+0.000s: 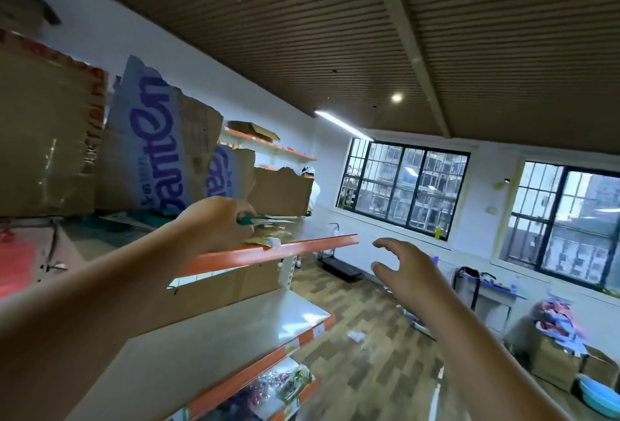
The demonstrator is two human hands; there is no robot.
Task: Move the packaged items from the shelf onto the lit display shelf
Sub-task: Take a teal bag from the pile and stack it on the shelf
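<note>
Upper shelf [90,243] with its orange edge [285,251], viewed from below and to one side; the left hand [218,222] reaches over the orange edge, and its curled fingers pinch one end of a green packet [256,218] lying flat just behind the edge; the right hand [402,269] hangs in the air to the right of the edge, fingers spread wide, holding nothing; a loose heap of other packets [268,238], thin and yellowish, lies touching the edge, just in front of the green one; farther behind the edge stand torn cardboard boxes [161,142], matt brown with ragged rims, one printed in purple on pale blue. The packets appear to be light, flat film pouches, probably limp and slippery, and likely to slide apart if lifted as a stack; a pinch across a sealed end, or a flat grip over both faces, should serve with little force. Below the edge juts a smooth white lower shelf [218,336]; which shelf is the lit display shelf cannot be told.
</note>
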